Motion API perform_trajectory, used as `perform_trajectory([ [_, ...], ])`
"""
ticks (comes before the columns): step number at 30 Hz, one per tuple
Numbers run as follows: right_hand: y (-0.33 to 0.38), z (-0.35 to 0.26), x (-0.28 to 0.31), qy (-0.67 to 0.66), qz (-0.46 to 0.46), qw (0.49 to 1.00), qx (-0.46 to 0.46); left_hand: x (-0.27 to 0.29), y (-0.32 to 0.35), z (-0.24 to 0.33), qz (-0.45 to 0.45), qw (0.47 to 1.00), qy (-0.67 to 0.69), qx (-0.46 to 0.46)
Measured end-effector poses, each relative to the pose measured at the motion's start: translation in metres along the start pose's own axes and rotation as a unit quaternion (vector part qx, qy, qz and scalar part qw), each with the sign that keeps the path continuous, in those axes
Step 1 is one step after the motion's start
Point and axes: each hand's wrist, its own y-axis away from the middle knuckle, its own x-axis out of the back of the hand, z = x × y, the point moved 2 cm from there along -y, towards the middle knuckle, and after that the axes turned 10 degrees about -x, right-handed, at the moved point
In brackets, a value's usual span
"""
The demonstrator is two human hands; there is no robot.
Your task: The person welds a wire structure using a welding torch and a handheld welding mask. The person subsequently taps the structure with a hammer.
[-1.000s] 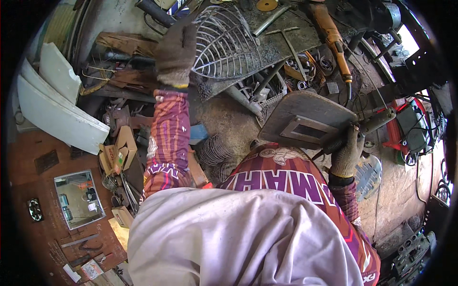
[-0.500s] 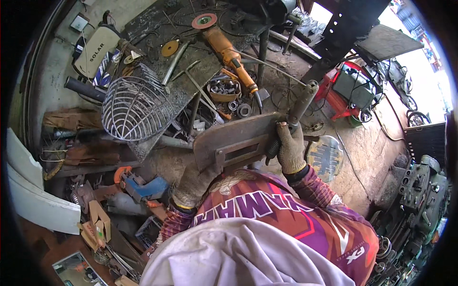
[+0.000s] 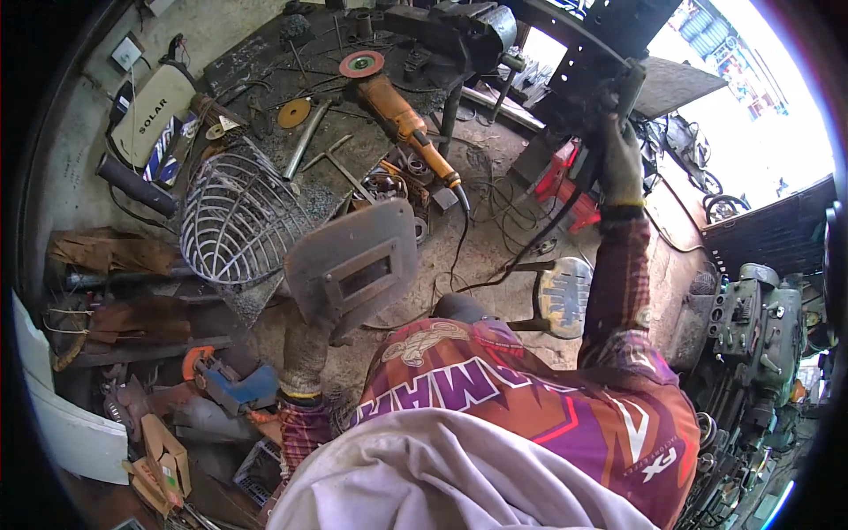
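My left hand, gloved, is closed at the lower edge of a hand-held welding shield, a brown plate with a rectangular window. My right arm reaches far forward, and its gloved hand is wrapped round a welding electrode holder. A thin welding rod runs from the holder up and left, in front of a dark steel post with holes. Whether the rod's tip touches anything, I cannot tell. The holder's black cable hangs down and curves left across the floor.
On the dark workbench lie an orange angle grinder, a brass-coloured disc and a ribbed metal basket guard. A worn stool stands ahead. Red equipment sits beyond it, and a large machine occupies the right.
My right hand has moved up and right, carrying the electrode holder toward the steel post. My left hand has shifted the shield left, and the two hands are now far apart.
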Motion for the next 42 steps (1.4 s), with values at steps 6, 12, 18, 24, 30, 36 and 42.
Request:
perform_trajectory([
  [6,-0.099,0.006,-0.016,-0.125,0.009,0.992,0.031,-0.027,0.001,-0.006,0.054,0.994,0.089,0.02],
  [12,-0.206,0.037,-0.049,-0.207,-0.127,0.97,0.02,-0.079,-0.013,0.031,0.204,0.973,0.097,0.046],
  [18,-0.281,0.084,-0.08,0.159,-0.059,0.973,0.158,-0.094,-0.013,0.006,0.31,0.948,0.057,0.032],
  [24,-0.34,0.14,-0.122,0.311,-0.097,0.9,0.29,-0.108,0.007,0.007,0.399,0.916,-0.02,0.02],
  [30,-0.349,0.18,-0.12,0.319,-0.101,0.861,0.382,-0.132,-0.049,0.069,0.351,0.93,0.088,0.059],
  [36,-0.298,0.142,-0.122,0.357,-0.065,0.89,0.277,-0.128,-0.117,0.081,0.378,0.911,0.152,-0.054],
  [42,-0.145,0.107,-0.098,-0.122,0.136,0.981,-0.067,-0.095,-0.2,0.086,0.381,0.903,0.127,-0.155],
])
